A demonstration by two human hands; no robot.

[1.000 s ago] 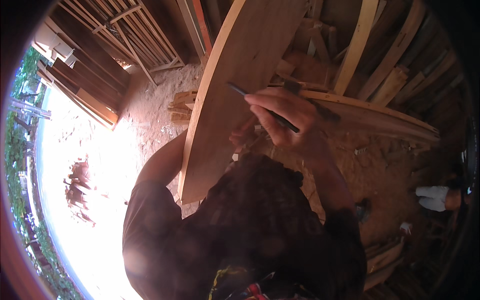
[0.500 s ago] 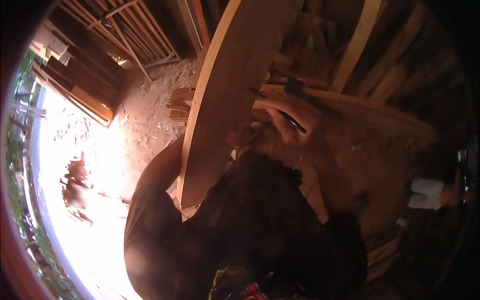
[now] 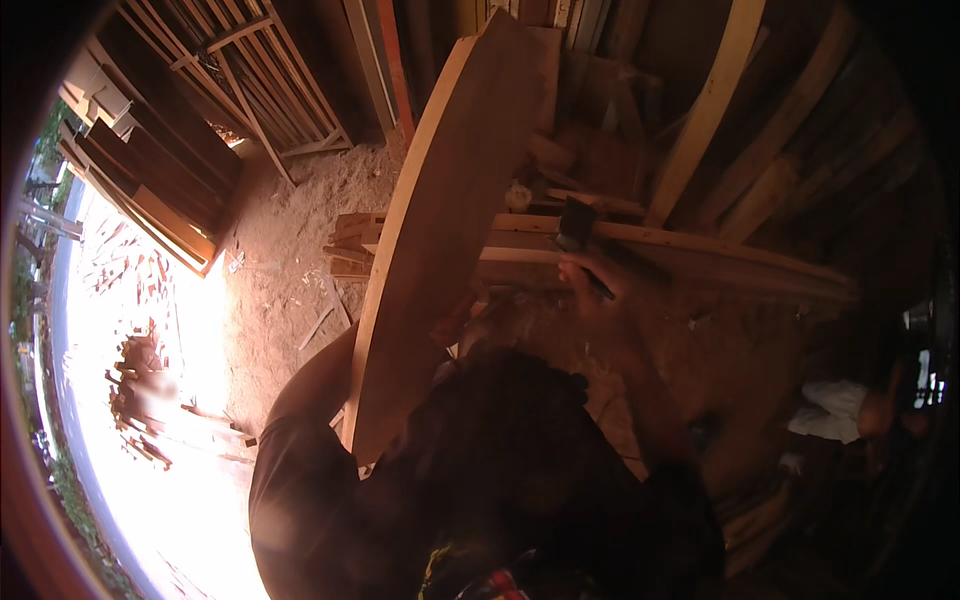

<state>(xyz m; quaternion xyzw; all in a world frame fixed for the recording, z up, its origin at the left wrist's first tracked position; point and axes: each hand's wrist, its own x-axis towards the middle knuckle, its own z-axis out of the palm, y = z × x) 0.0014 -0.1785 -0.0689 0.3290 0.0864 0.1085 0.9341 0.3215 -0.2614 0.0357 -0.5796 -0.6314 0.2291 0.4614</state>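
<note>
A long, wide wooden board (image 3: 440, 220) with a pale edge stands tilted in front of me, its near end against my body. My left forearm passes behind it, and my left hand (image 3: 458, 322) shows dimly at its right side, fingers curled on the board. To the right, my right hand (image 3: 585, 272) is closed round a dark, slim, pen-like thing (image 3: 602, 288), partly hidden by the fingers. Its fingertips are at a dark, blocky tool (image 3: 575, 222) resting on a horizontal wooden beam (image 3: 690, 240); whether they grip that tool too is unclear.
Long timbers (image 3: 710, 110) lean at the back right. Slatted wooden frames (image 3: 270, 80) and stacked boards (image 3: 150, 190) stand at the left. Sawdust covers the ground (image 3: 290, 240). At far right is another person's white garment (image 3: 835, 408). Scrap wood (image 3: 140, 385) lies in sunlight.
My right hand has moved from beside the board's face, down and away, to the dark blocky tool on the beam. The pen-like thing no longer points at the board. My left hand stays at the board.
</note>
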